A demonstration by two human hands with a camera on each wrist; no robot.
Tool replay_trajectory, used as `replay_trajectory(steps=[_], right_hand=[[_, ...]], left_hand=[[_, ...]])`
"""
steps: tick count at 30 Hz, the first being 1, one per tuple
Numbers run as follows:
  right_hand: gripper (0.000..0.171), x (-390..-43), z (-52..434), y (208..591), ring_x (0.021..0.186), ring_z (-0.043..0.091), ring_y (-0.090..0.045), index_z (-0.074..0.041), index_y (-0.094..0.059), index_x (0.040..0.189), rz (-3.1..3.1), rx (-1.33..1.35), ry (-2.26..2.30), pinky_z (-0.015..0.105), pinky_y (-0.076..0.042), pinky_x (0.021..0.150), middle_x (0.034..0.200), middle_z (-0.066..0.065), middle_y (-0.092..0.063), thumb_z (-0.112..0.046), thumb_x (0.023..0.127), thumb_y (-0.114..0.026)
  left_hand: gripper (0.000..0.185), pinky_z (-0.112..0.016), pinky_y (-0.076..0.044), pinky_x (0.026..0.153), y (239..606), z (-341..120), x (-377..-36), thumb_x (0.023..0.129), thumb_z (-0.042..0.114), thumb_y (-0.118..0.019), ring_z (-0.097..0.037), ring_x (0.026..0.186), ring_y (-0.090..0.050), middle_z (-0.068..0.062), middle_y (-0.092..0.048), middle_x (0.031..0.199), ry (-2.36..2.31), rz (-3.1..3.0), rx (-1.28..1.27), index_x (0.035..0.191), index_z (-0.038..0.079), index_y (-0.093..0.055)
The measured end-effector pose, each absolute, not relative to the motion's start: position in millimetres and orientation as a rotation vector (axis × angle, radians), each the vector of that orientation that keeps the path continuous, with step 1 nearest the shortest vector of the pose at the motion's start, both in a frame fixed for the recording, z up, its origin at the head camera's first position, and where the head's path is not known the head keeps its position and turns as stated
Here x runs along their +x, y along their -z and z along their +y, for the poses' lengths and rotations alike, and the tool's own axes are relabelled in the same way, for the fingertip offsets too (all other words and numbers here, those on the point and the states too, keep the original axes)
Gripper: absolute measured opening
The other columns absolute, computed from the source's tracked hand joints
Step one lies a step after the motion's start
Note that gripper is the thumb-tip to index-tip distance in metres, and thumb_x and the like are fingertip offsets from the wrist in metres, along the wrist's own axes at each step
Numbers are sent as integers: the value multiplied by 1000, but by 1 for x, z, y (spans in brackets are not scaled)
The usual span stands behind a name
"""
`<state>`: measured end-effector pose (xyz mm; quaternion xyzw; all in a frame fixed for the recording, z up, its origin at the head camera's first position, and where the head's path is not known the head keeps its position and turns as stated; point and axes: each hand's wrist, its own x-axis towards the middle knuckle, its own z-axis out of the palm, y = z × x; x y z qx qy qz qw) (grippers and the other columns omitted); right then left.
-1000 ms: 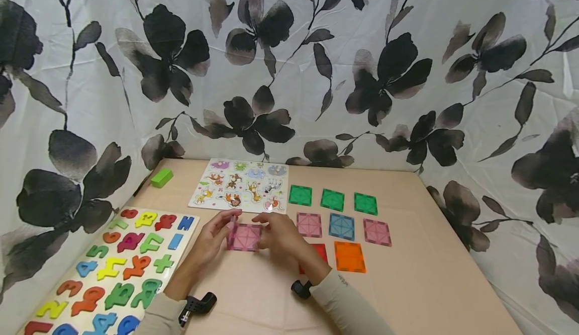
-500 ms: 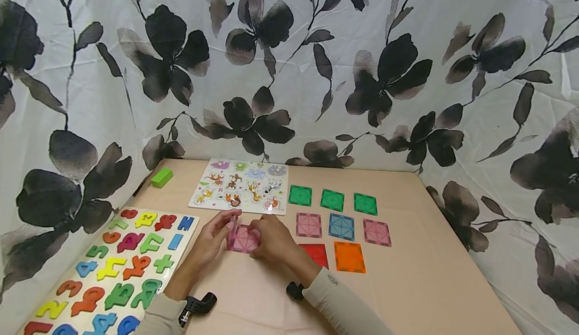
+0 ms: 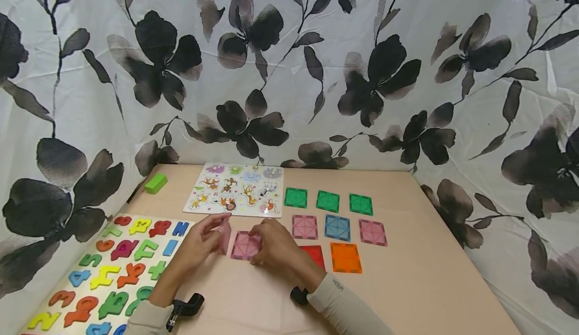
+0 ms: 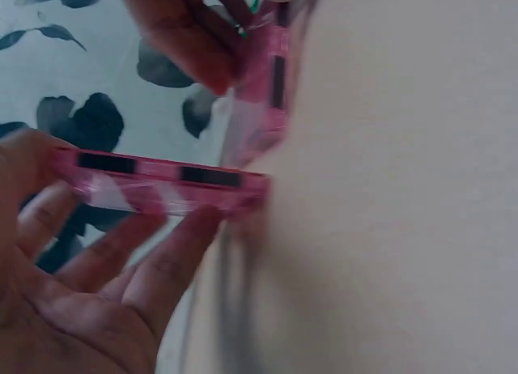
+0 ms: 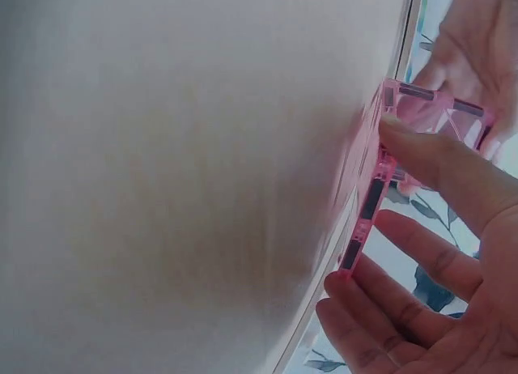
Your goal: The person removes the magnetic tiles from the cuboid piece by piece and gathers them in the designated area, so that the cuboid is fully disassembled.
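Observation:
My left hand (image 3: 202, 242) holds a pink see-through magnetic tile (image 3: 224, 237) upright on its edge. In the left wrist view this tile (image 4: 162, 180) is seen edge-on, dark magnets in its rim, pinched between thumb and fingers. Just to its right, my right hand (image 3: 277, 247) grips a second pink magnetic tile (image 3: 245, 246) by its right side, low over the table. The right wrist view shows that tile (image 5: 366, 208) between thumb and fingers. A narrow gap separates the two tiles in the head view.
Right of the hands lie rows of flat tiles: green (image 3: 327, 201), pink (image 3: 373, 232), blue (image 3: 337, 228), orange (image 3: 346, 258) and a partly covered red one (image 3: 315, 255). An animal puzzle board (image 3: 235, 189) lies behind, a number board (image 3: 108, 269) at left, a green block (image 3: 156, 183) beyond.
The two pink tiles, earlier meeting at a corner, now stand apart. The left hand and its tile have shifted left. The whole head view has moved slightly.

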<state>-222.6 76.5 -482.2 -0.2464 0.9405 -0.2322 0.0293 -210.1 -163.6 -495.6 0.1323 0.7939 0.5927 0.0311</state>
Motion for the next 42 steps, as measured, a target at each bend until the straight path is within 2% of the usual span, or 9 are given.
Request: replay_trajectory(steps=[6,10,14,19,23,28,35,38,42], right_hand=[[58,-222,83,481,95,9,-51,-17,-75,112,2907,-757,734,27,-46,84,104,-4,-65,-35,61,-96],[55,-218,92,479,103,11,-53,-19,-75,112,2900,-757,715,32,-48,91,107,-5,-67,-36,63,-94],[54,-212,109,474,112,15,-55,-24,-74,114,2913,-713,747,42,-48,101,115,-7,-67,-41,65,-91],[53,-203,138,468,132,22,-49,-30,-72,115,2906,-617,936,58,-39,109,122,-9,-66,-40,66,-90],[54,-196,163,462,138,25,-44,-32,-71,117,2937,-543,996,63,-41,106,133,-7,-61,-38,67,-90],[59,-188,202,455,135,23,-45,-34,-69,121,2977,-480,1037,60,-46,101,138,-11,-57,-35,66,-92],[60,-181,264,464,134,25,-48,-38,-67,123,3029,-423,954,63,-45,101,137,-10,-57,-31,68,-91],[59,-178,292,469,134,28,-47,-35,-67,123,3018,-332,966,56,-52,96,138,-5,-58,-26,69,-90],[61,-174,325,477,129,30,-52,-31,-67,123,2982,-195,993,50,-56,92,140,0,-57,-25,68,-91]], left_hand=[[41,-30,-60,76,480,-164,-206,97,-2,-53,-34,115,-64,-22,-60,135,-1734,2494,317,137,9,-57],[44,-36,-61,66,481,-163,-201,95,-8,-50,-27,94,-69,-24,-60,135,-1814,2420,216,137,4,-57],[45,-42,-61,67,486,-160,-197,97,-9,-48,-21,82,-70,-27,-55,140,-1984,2249,203,141,-1,-51],[46,-41,-61,73,485,-150,-194,99,-4,-50,-13,88,-69,-23,-55,140,-2125,2074,153,145,4,-47],[46,-42,-61,76,484,-140,-195,100,-4,-49,-14,91,-67,-21,-55,138,-2168,2011,121,144,7,-49],[45,-41,-61,75,488,-129,-198,100,-6,-46,-16,94,-65,-20,-55,137,-2163,2014,104,142,8,-50],[45,-52,-59,79,492,-109,-200,98,-10,-46,-21,94,-64,-24,-53,131,-2185,1979,77,139,6,-52],[48,-48,-61,76,495,-101,-203,94,-14,-45,-23,90,-62,-23,-54,131,-2161,2008,86,138,5,-52],[53,-30,-57,69,500,-92,-206,88,-18,-45,-26,91,-58,-22,-59,129,-2079,2159,138,134,5,-56]])
